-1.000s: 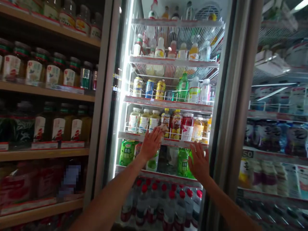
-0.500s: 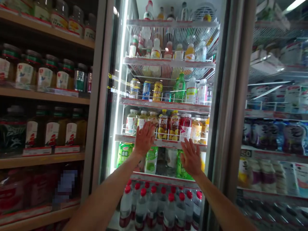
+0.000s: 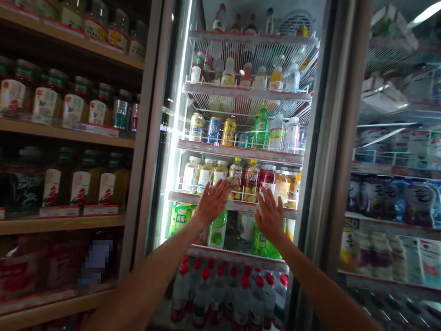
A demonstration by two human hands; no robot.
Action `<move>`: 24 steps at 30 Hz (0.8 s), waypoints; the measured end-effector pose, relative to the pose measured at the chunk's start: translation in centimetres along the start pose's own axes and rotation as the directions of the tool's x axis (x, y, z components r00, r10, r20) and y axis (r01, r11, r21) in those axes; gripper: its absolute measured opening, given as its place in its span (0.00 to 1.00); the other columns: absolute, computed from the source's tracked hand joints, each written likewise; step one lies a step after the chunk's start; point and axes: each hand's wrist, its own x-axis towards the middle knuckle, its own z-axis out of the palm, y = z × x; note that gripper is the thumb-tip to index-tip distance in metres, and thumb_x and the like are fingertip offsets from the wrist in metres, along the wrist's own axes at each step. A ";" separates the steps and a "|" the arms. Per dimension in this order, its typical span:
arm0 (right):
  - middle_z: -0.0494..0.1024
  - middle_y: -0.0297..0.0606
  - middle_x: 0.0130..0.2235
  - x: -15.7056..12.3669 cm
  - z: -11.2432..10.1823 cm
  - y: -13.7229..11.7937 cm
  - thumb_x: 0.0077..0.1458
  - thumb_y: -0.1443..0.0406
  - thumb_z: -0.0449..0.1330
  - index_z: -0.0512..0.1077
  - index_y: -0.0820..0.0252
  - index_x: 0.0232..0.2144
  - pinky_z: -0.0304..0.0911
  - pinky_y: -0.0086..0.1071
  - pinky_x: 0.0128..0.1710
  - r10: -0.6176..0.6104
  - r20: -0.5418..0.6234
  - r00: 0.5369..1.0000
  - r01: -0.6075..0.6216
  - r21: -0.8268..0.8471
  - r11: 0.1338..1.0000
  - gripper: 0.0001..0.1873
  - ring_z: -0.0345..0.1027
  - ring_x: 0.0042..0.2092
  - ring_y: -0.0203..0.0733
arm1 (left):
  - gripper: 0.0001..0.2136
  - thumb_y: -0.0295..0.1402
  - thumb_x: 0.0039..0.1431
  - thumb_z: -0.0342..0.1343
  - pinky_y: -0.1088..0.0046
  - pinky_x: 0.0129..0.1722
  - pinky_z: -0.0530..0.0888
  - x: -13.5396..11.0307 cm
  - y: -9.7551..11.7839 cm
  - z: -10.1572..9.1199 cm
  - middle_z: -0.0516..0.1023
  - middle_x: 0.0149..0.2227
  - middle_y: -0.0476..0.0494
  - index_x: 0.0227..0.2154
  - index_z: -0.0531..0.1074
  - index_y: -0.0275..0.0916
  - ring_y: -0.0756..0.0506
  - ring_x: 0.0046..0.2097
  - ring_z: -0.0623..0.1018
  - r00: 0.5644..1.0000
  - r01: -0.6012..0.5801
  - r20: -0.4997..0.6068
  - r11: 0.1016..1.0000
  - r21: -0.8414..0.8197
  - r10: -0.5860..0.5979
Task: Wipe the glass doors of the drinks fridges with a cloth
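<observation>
My left hand (image 3: 215, 201) is stretched out in front of the drinks fridge, fingers straight and holding nothing. A faint reflection beside its fingertips shows glass there; whether they touch it I cannot tell. My right hand (image 3: 270, 215) is raised to its right, palm forward, fingers spread and empty. Behind the hands, the fridge shelf (image 3: 182, 196) carries a pale-labelled bottle (image 3: 190, 176), dark tea bottles with yellow caps (image 3: 251, 178) and a red drink bottle (image 3: 268, 177). Below stand green packs, including one (image 3: 179, 219) at the left.
Red-capped bottles (image 3: 219, 289) crowd the fridge bottom. Cans such as a blue one (image 3: 213, 129) stand on an upper shelf. At the left, a wooden rack (image 3: 69, 225) holds bottled drinks. A metal door frame (image 3: 336, 138) separates another stocked fridge at the right.
My left hand has moved right across the fridge front, closer to the right hand. The right hand has shifted slightly. The view has swung a little, moving the shelves right.
</observation>
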 end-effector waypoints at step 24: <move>0.52 0.45 0.65 0.0 0.7 0.4 0.57 0.68 0.47 0.43 0.60 0.64 0.37 0.50 0.63 0.017 0.030 0.999 -0.017 0.004 1.000 0.34 0.36 0.67 0.46 | 0.24 0.33 0.60 0.43 0.54 0.63 0.48 0.4 -1.6 0.1 0.56 0.63 0.33 0.59 0.58 0.36 0.40 0.65 0.54 0.938 0.341 -0.053 0.940 -0.033 -0.342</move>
